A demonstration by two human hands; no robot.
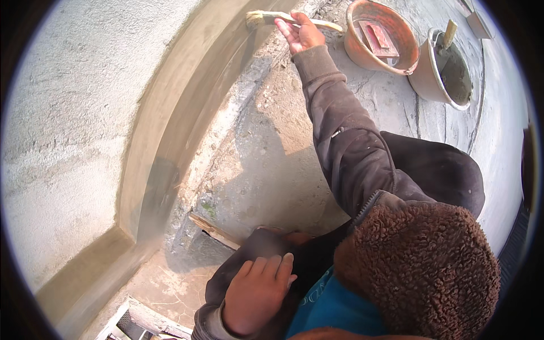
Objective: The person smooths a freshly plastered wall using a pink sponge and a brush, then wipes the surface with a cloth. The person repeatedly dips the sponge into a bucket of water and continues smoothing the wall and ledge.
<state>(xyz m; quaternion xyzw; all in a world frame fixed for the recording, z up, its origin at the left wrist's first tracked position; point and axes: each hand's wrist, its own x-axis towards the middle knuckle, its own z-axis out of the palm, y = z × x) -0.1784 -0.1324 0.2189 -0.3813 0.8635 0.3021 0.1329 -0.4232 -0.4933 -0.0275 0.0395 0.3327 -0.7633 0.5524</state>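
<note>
A dusty dark jacket with brown fleece lining covers a blue shirt above black trousers.

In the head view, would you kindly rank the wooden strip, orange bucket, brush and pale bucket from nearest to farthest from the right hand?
From the right hand:
1. Brush, held in its grip.
2. Orange bucket, just right.
3. Pale bucket, farther right, past the orange one.
4. Wooden strip, well below, leftward.

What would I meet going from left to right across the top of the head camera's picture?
Rough whitish wall → brush bristles → right hand → orange bucket → pale bucket of grey material.
</note>
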